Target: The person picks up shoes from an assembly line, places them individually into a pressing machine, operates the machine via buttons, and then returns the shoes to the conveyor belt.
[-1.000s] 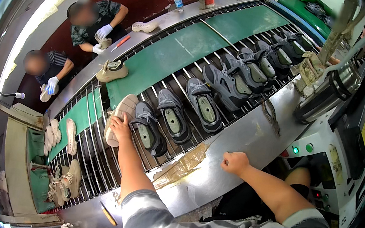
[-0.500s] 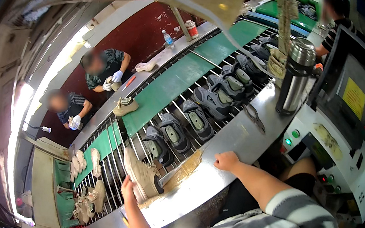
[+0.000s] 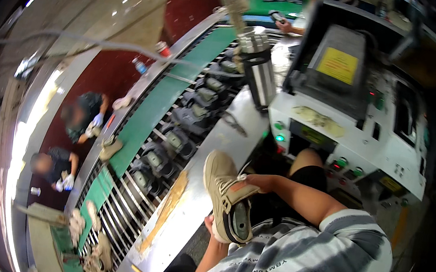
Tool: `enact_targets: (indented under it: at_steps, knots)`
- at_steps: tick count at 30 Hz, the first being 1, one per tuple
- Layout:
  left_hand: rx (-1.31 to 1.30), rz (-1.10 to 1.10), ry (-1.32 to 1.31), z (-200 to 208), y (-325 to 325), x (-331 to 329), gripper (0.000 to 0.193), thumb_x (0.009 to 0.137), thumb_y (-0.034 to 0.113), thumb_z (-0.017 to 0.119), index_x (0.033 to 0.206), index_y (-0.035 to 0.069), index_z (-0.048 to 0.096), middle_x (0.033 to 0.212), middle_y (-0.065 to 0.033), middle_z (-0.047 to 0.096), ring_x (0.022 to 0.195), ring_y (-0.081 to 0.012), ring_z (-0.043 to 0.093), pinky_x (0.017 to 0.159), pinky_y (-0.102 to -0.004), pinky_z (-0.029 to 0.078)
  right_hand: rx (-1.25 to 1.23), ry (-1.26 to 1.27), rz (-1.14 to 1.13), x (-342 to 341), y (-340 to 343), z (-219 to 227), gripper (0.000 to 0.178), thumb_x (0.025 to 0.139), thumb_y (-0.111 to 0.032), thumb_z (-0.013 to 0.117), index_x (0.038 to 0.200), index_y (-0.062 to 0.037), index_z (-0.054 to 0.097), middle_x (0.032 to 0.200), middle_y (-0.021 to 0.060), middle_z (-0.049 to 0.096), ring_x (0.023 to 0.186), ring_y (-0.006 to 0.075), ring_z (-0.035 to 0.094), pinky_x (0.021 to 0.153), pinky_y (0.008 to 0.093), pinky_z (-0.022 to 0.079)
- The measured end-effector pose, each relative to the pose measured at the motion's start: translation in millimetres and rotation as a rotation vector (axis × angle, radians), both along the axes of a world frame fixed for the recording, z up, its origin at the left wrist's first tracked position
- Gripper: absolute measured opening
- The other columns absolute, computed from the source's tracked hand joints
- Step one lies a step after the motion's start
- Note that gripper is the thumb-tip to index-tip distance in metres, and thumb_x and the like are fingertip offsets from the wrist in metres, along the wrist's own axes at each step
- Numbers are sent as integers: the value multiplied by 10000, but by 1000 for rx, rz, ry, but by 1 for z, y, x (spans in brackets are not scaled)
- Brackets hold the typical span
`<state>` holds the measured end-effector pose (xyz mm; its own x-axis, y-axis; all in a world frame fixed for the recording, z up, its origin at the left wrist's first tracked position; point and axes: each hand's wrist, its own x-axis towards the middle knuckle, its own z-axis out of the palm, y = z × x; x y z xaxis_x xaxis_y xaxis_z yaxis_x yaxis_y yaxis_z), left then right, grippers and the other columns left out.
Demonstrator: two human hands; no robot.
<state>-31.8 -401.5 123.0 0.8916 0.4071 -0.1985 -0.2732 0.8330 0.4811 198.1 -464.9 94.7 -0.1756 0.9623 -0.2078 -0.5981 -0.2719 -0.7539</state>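
A beige lace-up sneaker (image 3: pixel 223 183) is held up in front of my body, off the metal ledge, toe pointing away and a dark insole showing in its collar. My right hand (image 3: pixel 257 182) is closed on it at the laces and tongue. Lower down, my left hand (image 3: pixel 210 227) grips the sneaker's side near the heel, its fingers partly hidden behind the shoe.
Several grey sneakers (image 3: pixel 178 141) sit on the roller conveyor beside the metal ledge (image 3: pixel 195 187). Pliers (image 3: pixel 235 123) and a steel flask (image 3: pixel 257 70) stand or lie there. At right is a white machine (image 3: pixel 348 136). Two gloved co-workers (image 3: pixel 82 114) sit across.
The beige sneaker has been lifted from the conveyor's edge toward my body. My right hand has come from the ledge onto it, and the view has turned to the right.
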Motion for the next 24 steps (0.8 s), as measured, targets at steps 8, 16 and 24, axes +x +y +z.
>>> enact_targets:
  at_steps: [8,16,24]
  knots:
    - [854,-809,-141,119,-136,174,387,913,288,553,1214,46,540,1059,-136,615,914,-253,631,768,-371,531,471,349,-740,27,-233,84,773,768,-385,691,1394,-98,342,1275,116,526,1107,252,554,908,358,465]
    - [1807,-870,-129,3,-151,205,208,856,217,658,924,26,705,807,-132,690,724,-240,668,663,-304,512,323,-227,-1643,72,-455,123,1008,668,-324,708,1495,-132,164,1377,142,425,1218,304,471,986,383,415]
    - [1152,-407,386,-58,-74,161,171,908,111,604,921,-41,679,774,-70,673,710,-113,628,660,-244,485,-505,-1137,-1915,250,-582,180,1032,644,-187,688,1504,-89,127,1474,183,317,1325,276,370,1059,334,328]
